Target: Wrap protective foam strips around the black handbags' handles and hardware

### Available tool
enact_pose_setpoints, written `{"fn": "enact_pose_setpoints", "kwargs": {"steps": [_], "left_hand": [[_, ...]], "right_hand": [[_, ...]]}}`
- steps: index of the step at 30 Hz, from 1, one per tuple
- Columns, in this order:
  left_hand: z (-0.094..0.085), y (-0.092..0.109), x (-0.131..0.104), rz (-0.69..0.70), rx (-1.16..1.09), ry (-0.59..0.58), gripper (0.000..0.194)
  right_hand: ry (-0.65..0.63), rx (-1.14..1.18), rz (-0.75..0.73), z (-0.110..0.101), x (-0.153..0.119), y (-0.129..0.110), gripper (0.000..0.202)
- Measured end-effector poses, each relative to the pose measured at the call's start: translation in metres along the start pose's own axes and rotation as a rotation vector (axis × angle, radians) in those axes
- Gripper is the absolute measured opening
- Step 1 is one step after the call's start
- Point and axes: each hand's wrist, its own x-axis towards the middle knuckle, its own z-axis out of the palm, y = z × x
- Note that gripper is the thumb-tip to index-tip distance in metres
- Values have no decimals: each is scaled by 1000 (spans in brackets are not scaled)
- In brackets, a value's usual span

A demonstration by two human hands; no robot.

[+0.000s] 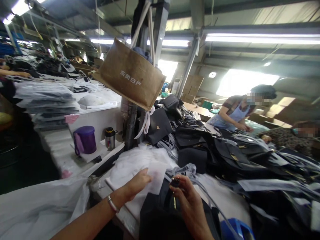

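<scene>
My left hand (138, 184), with a silver bracelet on its wrist, is closed on the edge of a thin white translucent sheet (158, 180). Between thumb and fingers my right hand (188, 197) pinches a small black piece (174, 182); its exact kind is hard to make out. Just below that hangs a narrow gold-coloured strip (174, 201), possibly a zip or metal fitting. Under both hands lies a black handbag (156, 215), partly covered by the sheet and my right hand. A pile of white sheets (127, 164) lies beyond my left hand.
Black bags (220, 150) with grey straps are heaped to the right. A brown bag (130, 75) hangs from a post ahead. A purple lidded mug (87, 140) and a steel tumbler (110, 138) stand left. At the right a blue object (236, 229) lies near. Two people work beyond the heap.
</scene>
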Motion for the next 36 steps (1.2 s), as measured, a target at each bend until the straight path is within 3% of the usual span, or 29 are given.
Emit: {"fn": "enact_pose_setpoints", "kwargs": {"steps": [3, 10, 13, 16, 20, 25, 30, 32, 36], "left_hand": [[12, -2, 8, -76, -85, -158, 31], [19, -12, 12, -222, -244, -239, 36], [20, -16, 17, -230, -250, -249, 35], [22, -17, 26, -229, -258, -279, 35], [27, -17, 36, -246, -250, -312, 36], [36, -18, 36, -229, -276, -354, 31], [38, -21, 41, -204, -309, -336, 32], [38, -22, 43, -198, -304, -336, 33], [40, -24, 41, -189, -222, -254, 32]], "right_hand": [[3, -89, -21, 0, 9, -13, 24], [82, -276, -99, -4, 23, 7, 20], [104, -174, -89, -6, 29, 20, 23], [67, -20, 16, -5, 36, 26, 33], [86, -39, 74, 0, 41, 24, 39], [174, -14, 88, 3, 42, 30, 62], [113, 63, 72, -1, 44, 32, 48], [139, -44, 54, -4, 42, 29, 45], [356, -522, -26, -9, 27, 21, 42]]}}
